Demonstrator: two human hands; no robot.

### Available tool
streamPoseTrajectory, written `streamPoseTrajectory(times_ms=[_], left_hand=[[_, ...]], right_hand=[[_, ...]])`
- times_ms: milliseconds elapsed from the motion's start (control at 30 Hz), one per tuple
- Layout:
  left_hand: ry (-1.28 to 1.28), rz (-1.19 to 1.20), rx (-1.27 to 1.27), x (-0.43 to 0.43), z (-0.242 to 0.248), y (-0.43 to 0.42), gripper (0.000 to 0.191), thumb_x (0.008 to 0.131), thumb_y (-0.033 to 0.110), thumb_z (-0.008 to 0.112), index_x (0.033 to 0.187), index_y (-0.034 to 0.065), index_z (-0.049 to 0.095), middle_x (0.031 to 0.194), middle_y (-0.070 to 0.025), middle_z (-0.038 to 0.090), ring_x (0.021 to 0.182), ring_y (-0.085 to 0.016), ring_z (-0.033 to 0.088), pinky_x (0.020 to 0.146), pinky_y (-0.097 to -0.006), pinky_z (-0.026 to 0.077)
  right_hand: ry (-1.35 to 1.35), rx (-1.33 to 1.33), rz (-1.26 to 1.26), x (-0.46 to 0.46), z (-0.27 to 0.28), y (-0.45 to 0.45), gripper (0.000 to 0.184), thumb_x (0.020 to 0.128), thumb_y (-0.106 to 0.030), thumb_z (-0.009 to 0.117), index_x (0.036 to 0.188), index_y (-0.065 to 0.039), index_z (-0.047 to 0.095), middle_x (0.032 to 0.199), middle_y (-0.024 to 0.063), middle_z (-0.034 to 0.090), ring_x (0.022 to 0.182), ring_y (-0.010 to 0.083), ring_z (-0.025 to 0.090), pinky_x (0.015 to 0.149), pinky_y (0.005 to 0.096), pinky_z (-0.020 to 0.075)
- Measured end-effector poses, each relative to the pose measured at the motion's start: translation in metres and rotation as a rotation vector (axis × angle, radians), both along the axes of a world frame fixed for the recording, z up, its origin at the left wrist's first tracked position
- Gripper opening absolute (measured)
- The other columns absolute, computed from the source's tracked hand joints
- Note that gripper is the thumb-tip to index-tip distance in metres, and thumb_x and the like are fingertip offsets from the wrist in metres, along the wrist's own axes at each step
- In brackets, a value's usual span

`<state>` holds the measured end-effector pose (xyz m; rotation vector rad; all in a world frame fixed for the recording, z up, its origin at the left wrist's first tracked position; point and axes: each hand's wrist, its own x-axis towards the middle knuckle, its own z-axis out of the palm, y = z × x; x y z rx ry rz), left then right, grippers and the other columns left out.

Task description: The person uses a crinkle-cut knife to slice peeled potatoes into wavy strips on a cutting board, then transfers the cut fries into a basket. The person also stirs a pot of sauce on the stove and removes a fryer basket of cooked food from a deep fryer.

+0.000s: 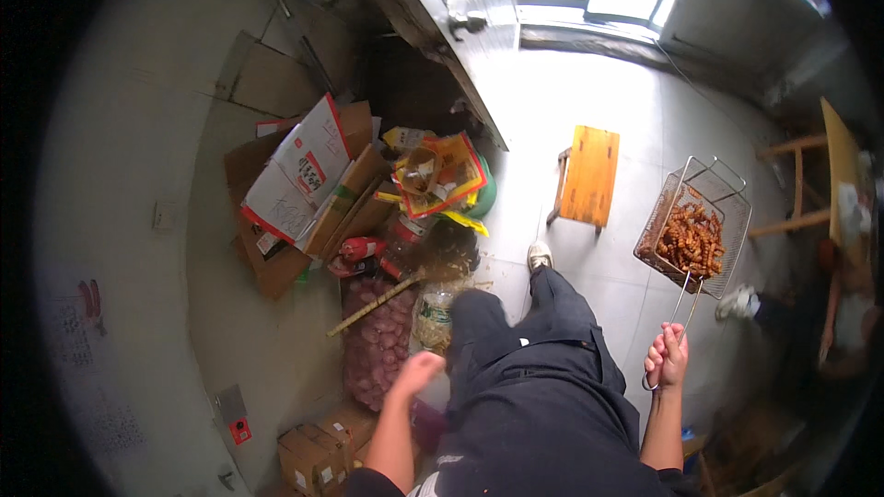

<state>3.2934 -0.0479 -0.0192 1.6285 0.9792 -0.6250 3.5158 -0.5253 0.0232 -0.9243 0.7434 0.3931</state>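
Observation:
My right hand (667,357) is closed around the long handle of a wire-mesh fry basket (739,221), out to my right above the floor. Brown spiral-cut fried pieces (693,238) fill part of the basket. Low beside my left thigh, my left hand (419,371) is slightly blurred and shows nothing held; its fingers look bent, but how far they are closed does not show. Nearest to it are a clear plastic jar (434,321) with a green-and-white label and a net sack of potatoes or similar tubers (376,338).
A small wooden stool (589,176) stands ahead. Flattened cardboard boxes (297,172), yellow-red packaging (452,172) and a broom (376,304) lie left, by an open door (476,24). Another person's shoe (737,304) and a wooden table (839,179) are at right.

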Motion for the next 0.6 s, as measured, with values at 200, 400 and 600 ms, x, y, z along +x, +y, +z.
streamPoseTrajectory(times_ms=[200,400,600], left_hand=[[-0.116,0.78,0.379,-0.03,0.052,0.084,0.009,0.096,0.014,0.055,0.09,0.0074,0.058,0.074,-0.001,0.058,0.057,-0.01,0.051,0.05,-0.0244,0.043],[0.364,0.476,0.298,-0.07,0.014,0.063,0.013,0.096,0.013,0.053,0.097,0.0038,0.063,0.083,-0.0072,0.061,0.065,-0.016,0.056,0.057,-0.033,0.049],[0.283,0.471,0.288,-0.071,0.043,0.108,0.013,0.095,0.013,0.054,0.098,0.0041,0.063,0.083,-0.0071,0.062,0.066,-0.017,0.056,0.058,-0.0333,0.049]], right_hand=[[-0.005,0.054,-0.006,0.083,0.036,0.045,0.01,0.099,-0.021,0.057,0.105,-0.017,0.05,0.064,-0.0006,0.047,0.042,0.008,0.04,0.033,0.0234,0.0369],[-0.008,0.043,0.038,0.059,0.03,0.06,0.011,0.098,-0.019,0.057,0.105,-0.017,0.049,0.065,0.0018,0.047,0.042,0.0101,0.042,0.033,0.0257,0.0386],[0.027,0.066,-0.024,0.026,0.038,0.096,0.012,0.098,-0.018,0.058,0.105,-0.016,0.048,0.065,0.0026,0.048,0.042,0.0102,0.042,0.033,0.0263,0.0387]])
